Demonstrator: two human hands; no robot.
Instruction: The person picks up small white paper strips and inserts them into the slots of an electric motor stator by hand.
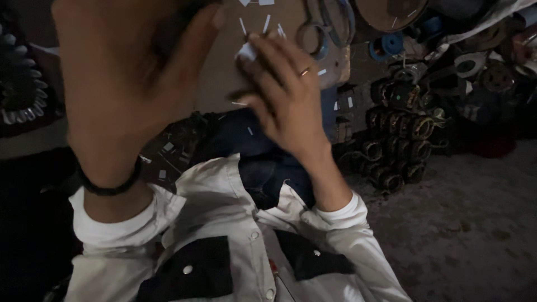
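we see both hands raised close to the camera. the left hand (128, 84) is blurred and fills the upper left of the view, fingers spread and loose, its grip released and holding nothing that we can make out; a black band (109, 186) circles its wrist above a white cuff. the right hand (288, 98) is lifted near the middle, a thin ring (305, 71) on one finger, and its fingertips pinch a small white scrap of paper (246, 53), so its grip is clenched on that scrap.

the scrap sits at the top centre of the view, in front of a flat brown board (235, 67) strewn with more small white slips (266, 23). a pair of metal scissors with round handles (319, 28) lies on the board just right of the hand.

further right, a heap of dark wound motor coils (400, 140) stands on the grey concrete floor (464, 223). below the hands we see the white shirt with black chest patches (224, 263) and blue denim (268, 168) at the lap.
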